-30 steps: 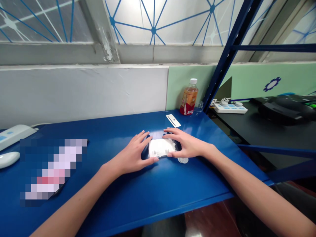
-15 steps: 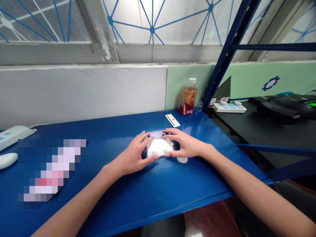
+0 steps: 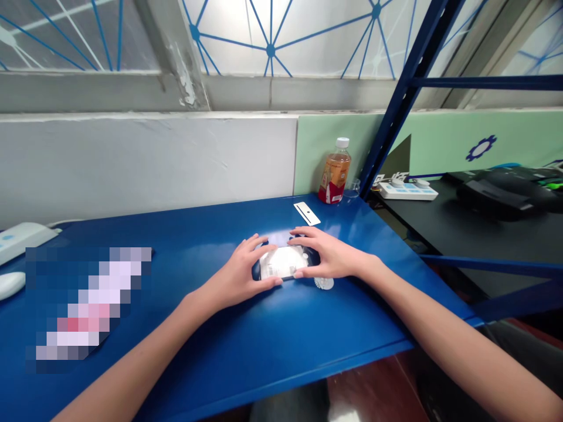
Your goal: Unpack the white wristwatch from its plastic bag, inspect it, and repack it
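Lying flat: dark-edged device (image 3: 284,262), pale glossy face.

The left hand (image 3: 237,275) and the right hand (image 3: 332,258) cover both ends of a small dark device (image 3: 284,262), so its outline and what kind of thing it is cannot be told; only a pale, glare-washed middle face shows between the fingers. A small white ridged object (image 3: 324,283) is half hidden under the right wrist. A pixelated patch (image 3: 85,308) on the blue table (image 3: 246,346) masks whatever lies there. At the left edge, a white mouse (image 3: 9,284) and a white box (image 3: 21,241) are cut off. The label on the bottle (image 3: 336,173) is too small to read. Both forearms run out of the bottom edge.
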`<state>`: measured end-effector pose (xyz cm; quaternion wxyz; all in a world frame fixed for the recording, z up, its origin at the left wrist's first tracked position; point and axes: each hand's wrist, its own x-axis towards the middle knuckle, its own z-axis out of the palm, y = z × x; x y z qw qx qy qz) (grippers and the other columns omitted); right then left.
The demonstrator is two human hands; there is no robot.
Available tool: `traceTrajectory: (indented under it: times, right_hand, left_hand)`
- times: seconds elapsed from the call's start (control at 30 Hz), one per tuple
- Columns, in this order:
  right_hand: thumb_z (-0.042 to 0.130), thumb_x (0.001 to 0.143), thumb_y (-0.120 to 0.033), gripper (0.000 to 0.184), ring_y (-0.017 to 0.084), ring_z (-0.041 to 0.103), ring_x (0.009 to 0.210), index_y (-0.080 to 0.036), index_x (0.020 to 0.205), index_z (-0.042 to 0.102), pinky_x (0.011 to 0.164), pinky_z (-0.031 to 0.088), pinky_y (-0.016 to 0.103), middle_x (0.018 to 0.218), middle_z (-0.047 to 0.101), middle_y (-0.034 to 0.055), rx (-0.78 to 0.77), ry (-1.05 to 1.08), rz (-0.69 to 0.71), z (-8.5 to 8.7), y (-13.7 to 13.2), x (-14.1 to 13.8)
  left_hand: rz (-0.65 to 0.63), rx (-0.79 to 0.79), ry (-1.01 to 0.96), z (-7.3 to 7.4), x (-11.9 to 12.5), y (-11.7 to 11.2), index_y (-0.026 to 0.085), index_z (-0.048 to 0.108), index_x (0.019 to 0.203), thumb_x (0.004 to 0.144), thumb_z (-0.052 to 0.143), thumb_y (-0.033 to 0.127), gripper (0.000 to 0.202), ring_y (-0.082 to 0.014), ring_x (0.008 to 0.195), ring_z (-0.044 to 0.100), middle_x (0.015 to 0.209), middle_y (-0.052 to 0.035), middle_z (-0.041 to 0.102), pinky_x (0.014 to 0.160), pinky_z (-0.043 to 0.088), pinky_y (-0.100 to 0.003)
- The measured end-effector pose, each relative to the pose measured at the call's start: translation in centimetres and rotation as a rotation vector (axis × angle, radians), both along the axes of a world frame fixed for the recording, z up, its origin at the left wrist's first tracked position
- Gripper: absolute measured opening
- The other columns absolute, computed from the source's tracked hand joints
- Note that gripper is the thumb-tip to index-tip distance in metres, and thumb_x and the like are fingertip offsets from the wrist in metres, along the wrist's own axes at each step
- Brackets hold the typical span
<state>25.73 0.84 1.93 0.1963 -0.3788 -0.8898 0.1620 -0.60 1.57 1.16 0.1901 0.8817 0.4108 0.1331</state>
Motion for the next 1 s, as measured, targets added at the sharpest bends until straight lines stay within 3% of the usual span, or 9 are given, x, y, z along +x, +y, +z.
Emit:
traceTrajectory:
  times: [0.2,0.3,0.43,0.6,0.73,1.0]
  right_hand:
    - [0.069,0.079,-0.056,0.069,0.034,0.046,0.133,-0.010,0.130,0.059,0.109,0.039,0.050,0.141,0.050,0.0225,0.026,-0.019,0.010,-0.3,0.1,-0.2]
    - [0.067,0.082,-0.055,0.066,0.034,0.047,0.132,-0.009,0.129,0.060,0.109,0.040,0.049,0.140,0.051,0.0230,0.048,-0.010,0.007,-0.5,0.0,-0.5]
    - [0.060,0.087,-0.055,0.060,0.033,0.048,0.131,-0.010,0.127,0.061,0.107,0.042,0.049,0.139,0.052,0.0222,0.059,0.005,-0.001,-0.6,-0.3,-0.9]
    - [0.049,0.096,-0.038,0.046,0.031,0.045,0.134,-0.009,0.131,0.058,0.110,0.039,0.049,0.143,0.050,0.0210,0.036,-0.018,0.021,-0.4,-0.3,-0.9]
    - [0.039,0.099,-0.028,0.042,0.029,0.036,0.142,-0.014,0.135,0.055,0.115,0.031,0.053,0.148,0.046,0.0156,-0.020,-0.027,0.052,-0.4,0.0,-0.5]
    - [0.031,0.101,-0.022,0.047,0.022,0.021,0.149,-0.018,0.146,0.043,0.122,0.020,0.052,0.153,0.042,0.0057,-0.161,-0.051,0.151,0.3,0.4,-0.2]
  left_hand:
    - [-0.009,0.016,-0.002,0.2,0.3,-0.4,0.018,0.052,0.130,0.081,0.065,0.055,0.063,-0.0384,0.145,0.024,0.149,-0.0175,0.043,0.114,0.028,-0.058]
    - [-0.009,0.063,0.007,0.0,0.7,-0.6,0.015,0.047,0.137,0.085,0.059,0.057,0.068,-0.0382,0.146,0.023,0.151,-0.0193,0.040,0.115,0.024,-0.058]
    - [-0.016,0.096,0.058,-0.5,0.9,-0.6,0.020,0.040,0.146,0.093,0.047,0.060,0.067,-0.0382,0.147,0.020,0.155,-0.0164,0.036,0.115,0.020,-0.061]
    - [-0.020,0.111,0.089,-0.7,0.8,-0.4,0.020,0.043,0.144,0.093,0.046,0.061,0.066,-0.0375,0.147,0.019,0.155,-0.0167,0.036,0.115,0.020,-0.059]
    - [-0.016,0.108,0.078,-0.8,0.8,-0.3,0.021,0.045,0.141,0.091,0.050,0.060,0.065,-0.0377,0.147,0.020,0.152,-0.0161,0.039,0.115,0.021,-0.059]
    - [-0.018,0.101,0.112,-0.8,0.9,-0.3,0.019,0.044,0.142,0.091,0.050,0.058,0.064,-0.0373,0.147,0.020,0.153,-0.0167,0.038,0.116,0.018,-0.059]
